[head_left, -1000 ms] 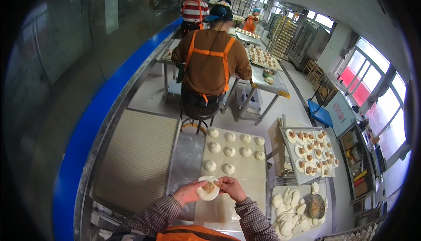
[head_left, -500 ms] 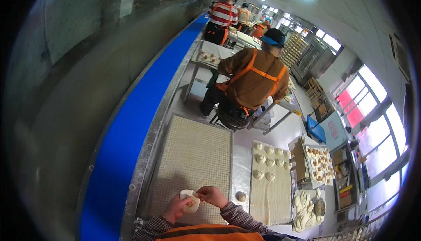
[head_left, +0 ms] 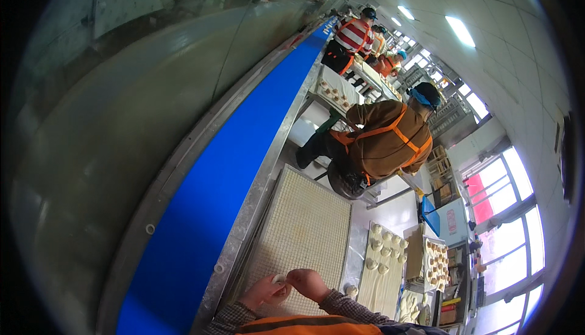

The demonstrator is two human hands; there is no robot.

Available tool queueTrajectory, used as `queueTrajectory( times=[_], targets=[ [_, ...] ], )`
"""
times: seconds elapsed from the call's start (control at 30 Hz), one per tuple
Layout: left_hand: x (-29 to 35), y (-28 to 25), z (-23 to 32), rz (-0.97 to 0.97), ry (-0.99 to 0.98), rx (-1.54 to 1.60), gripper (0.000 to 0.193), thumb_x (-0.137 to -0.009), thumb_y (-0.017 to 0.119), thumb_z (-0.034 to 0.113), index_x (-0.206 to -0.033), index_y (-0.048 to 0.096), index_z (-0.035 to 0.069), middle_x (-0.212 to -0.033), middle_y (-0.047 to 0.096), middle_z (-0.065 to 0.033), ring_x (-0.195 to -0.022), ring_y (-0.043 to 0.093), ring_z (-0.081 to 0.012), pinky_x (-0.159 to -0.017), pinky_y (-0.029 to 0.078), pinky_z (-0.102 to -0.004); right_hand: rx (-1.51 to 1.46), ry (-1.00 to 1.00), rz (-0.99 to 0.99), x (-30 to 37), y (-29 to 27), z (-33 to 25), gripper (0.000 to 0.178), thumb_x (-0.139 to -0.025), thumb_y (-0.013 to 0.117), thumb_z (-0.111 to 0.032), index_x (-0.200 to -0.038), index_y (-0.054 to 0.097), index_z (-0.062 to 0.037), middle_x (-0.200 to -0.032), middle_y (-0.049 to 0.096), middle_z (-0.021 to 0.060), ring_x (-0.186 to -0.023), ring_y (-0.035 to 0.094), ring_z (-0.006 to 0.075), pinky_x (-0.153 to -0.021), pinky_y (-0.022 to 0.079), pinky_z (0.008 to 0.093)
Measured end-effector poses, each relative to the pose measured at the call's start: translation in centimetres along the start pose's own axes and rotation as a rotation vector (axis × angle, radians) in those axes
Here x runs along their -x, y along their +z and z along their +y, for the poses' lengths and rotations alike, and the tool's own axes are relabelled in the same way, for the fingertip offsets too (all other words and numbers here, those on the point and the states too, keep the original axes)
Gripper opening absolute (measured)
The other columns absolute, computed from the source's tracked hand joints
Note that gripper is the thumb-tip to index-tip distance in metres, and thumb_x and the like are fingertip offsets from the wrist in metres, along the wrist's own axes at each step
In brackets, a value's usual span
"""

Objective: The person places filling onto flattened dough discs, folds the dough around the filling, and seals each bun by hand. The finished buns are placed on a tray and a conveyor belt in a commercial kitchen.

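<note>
Over the near end of the mesh-lined tray (head_left: 311,213), my left hand (head_left: 262,292) cups a round piece of white dough (head_left: 279,279), mostly hidden by the fingers now. Half a second ago brown filling showed on it. My right hand (head_left: 309,284) pinches at the dough's edge, its fingers closed beside those of the left. A shaped bun (head_left: 351,290) rests on the metal table just right of my right hand. Several similar buns (head_left: 384,252) sit in rows on a cloth-covered board (head_left: 379,289) farther right.
Along the left runs a blue conveyor belt (head_left: 225,182) with a metal edge. At the right are a tray of dough pieces topped with filling (head_left: 437,263) and a pile of dough pieces (head_left: 411,307). A co-worker in brown (head_left: 390,146) sits ahead; others work farther off.
The view has tilted, shifting the scene. My hands have drawn together around the dough, which looks more gathered and covered. The right hand stays at its edge.
</note>
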State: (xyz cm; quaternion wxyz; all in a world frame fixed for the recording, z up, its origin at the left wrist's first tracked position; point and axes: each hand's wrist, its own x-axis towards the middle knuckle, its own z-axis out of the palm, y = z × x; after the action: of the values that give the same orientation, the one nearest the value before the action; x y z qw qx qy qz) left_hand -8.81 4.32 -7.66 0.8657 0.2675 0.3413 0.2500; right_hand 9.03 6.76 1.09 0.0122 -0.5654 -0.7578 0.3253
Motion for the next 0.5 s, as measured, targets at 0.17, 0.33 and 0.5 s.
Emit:
queueTrajectory(
  times=[0.17,0.33,0.5],
  targets=[
    [-1.7,-2.0,0.0,-0.164,-0.067,-0.046,0.038,-0.094,0.06,0.025,-0.122,0.052,0.0,-0.099,0.061,-0.0068,-0.09,0.059,-0.0125,-0.074,0.047,-0.0271,0.042,-0.173,-0.02,-0.3,0.1,0.2,0.022,-0.089,0.06,-0.023,-0.094,0.063,-0.0024,-0.083,0.065,0.016,-0.076,0.063,0.0349,-0.067,0.051,0.0422],
    [-1.4,-2.5,0.6,-0.319,-0.009,0.157,0.035,-0.095,0.058,0.026,-0.119,0.053,0.001,-0.096,0.06,-0.0074,-0.088,0.061,-0.0141,-0.067,0.05,-0.0317,0.039,-0.161,0.072,0.2,0.6,0.6,0.021,-0.088,0.06,-0.024,-0.09,0.062,-0.0036,-0.078,0.064,0.0161,-0.071,0.062,0.0361,-0.064,0.05,0.0449],
    [-0.3,-1.2,1.8,-0.117,-0.08,0.125,0.04,-0.094,0.059,0.027,-0.124,0.05,0.002,-0.103,0.061,-0.0107,-0.087,0.065,-0.0196,-0.061,0.055,-0.0354,-0.343,0.027,0.187,0.7,1.4,1.1,0.023,-0.088,0.062,-0.025,-0.094,0.063,-0.0033,-0.081,0.065,0.0175,-0.073,0.063,0.0353,-0.064,0.051,0.0441]
  ],
)
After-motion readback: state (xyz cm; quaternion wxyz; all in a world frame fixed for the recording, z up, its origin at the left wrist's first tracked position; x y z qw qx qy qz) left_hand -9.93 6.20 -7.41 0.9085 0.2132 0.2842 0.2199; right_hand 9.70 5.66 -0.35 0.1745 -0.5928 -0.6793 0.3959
